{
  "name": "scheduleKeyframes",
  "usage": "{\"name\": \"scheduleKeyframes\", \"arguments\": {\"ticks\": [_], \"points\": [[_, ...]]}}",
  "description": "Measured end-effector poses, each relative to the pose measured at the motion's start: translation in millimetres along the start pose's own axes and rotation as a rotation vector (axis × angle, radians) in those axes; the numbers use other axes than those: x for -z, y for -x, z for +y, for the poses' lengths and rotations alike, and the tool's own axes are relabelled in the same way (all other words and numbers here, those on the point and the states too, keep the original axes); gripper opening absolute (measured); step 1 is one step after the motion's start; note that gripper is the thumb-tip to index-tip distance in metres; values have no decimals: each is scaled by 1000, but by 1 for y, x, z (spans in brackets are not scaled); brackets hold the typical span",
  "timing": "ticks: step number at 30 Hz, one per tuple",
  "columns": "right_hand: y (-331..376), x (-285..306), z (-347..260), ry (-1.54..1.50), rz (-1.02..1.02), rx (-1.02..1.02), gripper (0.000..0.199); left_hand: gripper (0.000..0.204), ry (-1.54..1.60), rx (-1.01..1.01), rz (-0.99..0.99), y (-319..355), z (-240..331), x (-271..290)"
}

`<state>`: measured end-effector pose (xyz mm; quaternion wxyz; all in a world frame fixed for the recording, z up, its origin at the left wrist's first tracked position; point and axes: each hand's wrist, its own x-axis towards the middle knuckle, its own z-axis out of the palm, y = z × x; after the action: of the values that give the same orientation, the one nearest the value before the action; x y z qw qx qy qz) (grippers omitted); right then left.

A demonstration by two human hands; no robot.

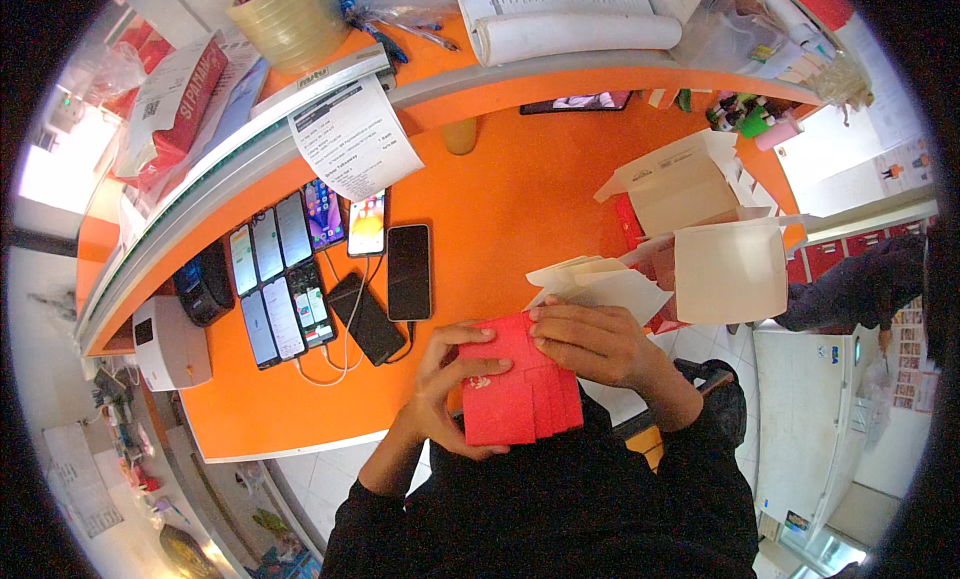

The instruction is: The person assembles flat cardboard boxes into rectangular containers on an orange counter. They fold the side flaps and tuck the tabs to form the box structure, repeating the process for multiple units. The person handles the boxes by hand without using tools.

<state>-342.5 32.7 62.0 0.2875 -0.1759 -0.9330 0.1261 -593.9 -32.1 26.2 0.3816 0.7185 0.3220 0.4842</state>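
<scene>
In front of my body, at the table's near edge, I hold red cardboard (520, 399) with stepped, overlapping layers along its right side. I cannot tell whether it is one folded box or a stack of boxes. My left hand (440, 384) wraps around its left side, with fingers across the upper face and the thumb at the lower edge. At its top right corner, my right hand (590, 339) is closed with fingers bent over the edge. Pale unfolded card flaps (600, 284) lie just beyond my right hand.
Several phones (265, 279), some with cables, lie on the orange table (480, 209) at left. A white device (170, 344) stands beyond them. Open cartons (730, 269) sit at right. A receipt (355, 144) hangs from the raised shelf edge. A person's dark sleeve (855, 284) shows at far right.
</scene>
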Motion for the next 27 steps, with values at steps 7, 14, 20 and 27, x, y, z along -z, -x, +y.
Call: {"name": "scheduleKeyframes", "arguments": {"ticks": [7,14,20,27], "points": [[-4,-1,3,-438,93,-525,23,81,-40,35,76,-2,-13,4],[-20,-58,11,-1142,525,-427,65,80,-69,23,21,-6,-16,0],[-26,-71,13,-1256,581,-598,74,78,-48,63,45,-4,-26,1],[-31,-91,34,-1046,699,-776,77,64,134,259,113,-12,-64,-3]]}}
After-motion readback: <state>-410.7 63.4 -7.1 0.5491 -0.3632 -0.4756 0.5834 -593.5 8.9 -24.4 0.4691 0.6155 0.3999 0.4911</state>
